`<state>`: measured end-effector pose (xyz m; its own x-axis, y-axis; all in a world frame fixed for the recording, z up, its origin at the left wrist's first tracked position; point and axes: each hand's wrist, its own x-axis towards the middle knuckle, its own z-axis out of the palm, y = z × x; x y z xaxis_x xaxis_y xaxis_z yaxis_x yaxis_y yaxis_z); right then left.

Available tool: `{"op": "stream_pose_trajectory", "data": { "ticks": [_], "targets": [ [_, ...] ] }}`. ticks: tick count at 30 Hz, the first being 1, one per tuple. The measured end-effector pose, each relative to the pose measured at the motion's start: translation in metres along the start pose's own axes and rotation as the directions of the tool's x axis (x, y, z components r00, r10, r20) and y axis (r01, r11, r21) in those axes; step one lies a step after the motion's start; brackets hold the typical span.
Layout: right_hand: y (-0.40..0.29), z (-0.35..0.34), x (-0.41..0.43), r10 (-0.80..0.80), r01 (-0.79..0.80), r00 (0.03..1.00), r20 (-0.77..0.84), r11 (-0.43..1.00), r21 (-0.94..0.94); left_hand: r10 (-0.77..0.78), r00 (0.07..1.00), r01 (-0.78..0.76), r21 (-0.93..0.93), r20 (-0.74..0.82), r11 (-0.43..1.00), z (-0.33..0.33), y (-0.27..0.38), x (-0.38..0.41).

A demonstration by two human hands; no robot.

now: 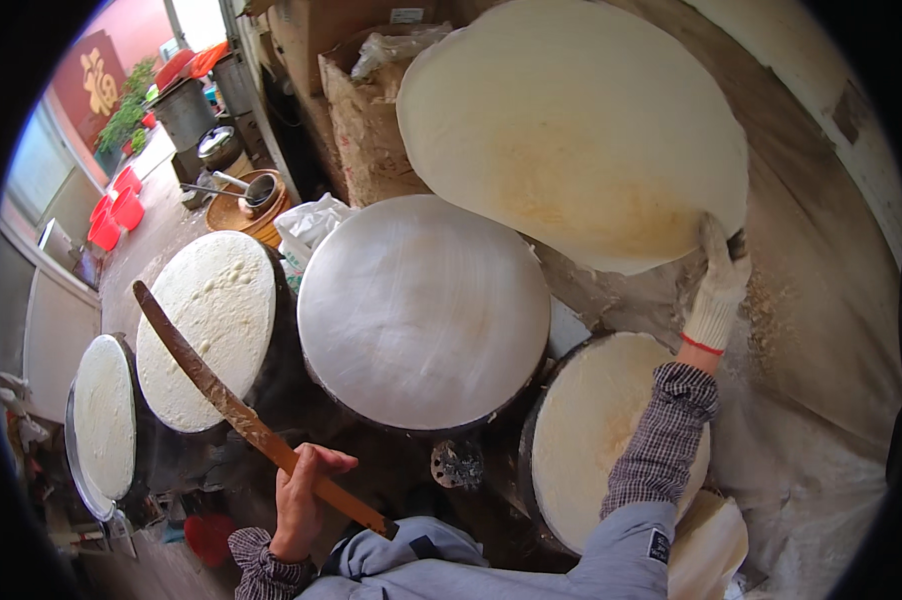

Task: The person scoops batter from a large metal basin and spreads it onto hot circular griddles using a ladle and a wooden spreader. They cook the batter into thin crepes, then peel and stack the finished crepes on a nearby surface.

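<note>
My left hand (301, 495) grips a long, slightly curved wooden spreader (248, 420) near its lower end. Bits of batter cling to the wood, and its far tip reaches over a batter-covered griddle (203, 330). My right hand (721, 274), in a knitted white glove with a red cuff edge, pinches the lower right rim of a very large thin pancake (571, 127). Pale overall, the pancake is browned toward its near side. Before me is a bare round metal griddle (424, 311). Under my right forearm, another griddle carries a pale pancake (608, 427).
A further batter-coated griddle (104, 416) is at far left. Behind stand a cardboard box (368, 127), a white plastic bag (312, 221) and a brown basin (233, 199) with a ladle. Brown cloth (803, 300) covers the right side. Red buckets (117, 214) stand on the floor.
</note>
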<state>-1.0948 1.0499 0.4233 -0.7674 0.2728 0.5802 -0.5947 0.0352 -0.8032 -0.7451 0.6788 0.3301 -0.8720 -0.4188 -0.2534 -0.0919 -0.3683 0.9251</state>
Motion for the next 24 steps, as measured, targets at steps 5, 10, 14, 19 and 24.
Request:
{"op": "stream_pose_trajectory", "data": {
  "ticks": [5, 10, 14, 19, 24],
  "targets": [
    [-0.126, -0.002, 0.005, -0.012, 0.117, 0.982, 0.187, 0.816, -0.565, -0.033, 0.991, 0.039, -0.046, 0.131, 0.998, 0.008, -0.004, -0.001],
    [-0.245, -0.056, -0.019, 0.086, 0.136, 0.966, 0.245, 0.638, -0.758, -0.154, 0.912, 0.191, -0.062, 0.381, 0.98, 0.021, -0.034, -0.013],
    [-0.31, -0.159, -0.054, 0.073, -0.149, 0.989, -0.132, 0.611, -0.778, -0.245, 0.82, 0.288, -0.004, 0.517, 0.958, 0.037, -0.063, -0.045],
    [-0.386, -0.392, -0.141, -0.1, -0.076, 0.982, -0.159, 0.565, -0.822, -0.332, 0.688, 0.372, 0.08, 0.645, 0.925, 0.062, -0.069, -0.089],
    [-0.373, -0.456, -0.29, 0.255, -0.204, 0.837, -0.484, 0.967, 0.156, -0.323, 0.669, 0.292, 0.163, 0.669, 0.942, 0.095, -0.065, -0.106]
  ]
}}
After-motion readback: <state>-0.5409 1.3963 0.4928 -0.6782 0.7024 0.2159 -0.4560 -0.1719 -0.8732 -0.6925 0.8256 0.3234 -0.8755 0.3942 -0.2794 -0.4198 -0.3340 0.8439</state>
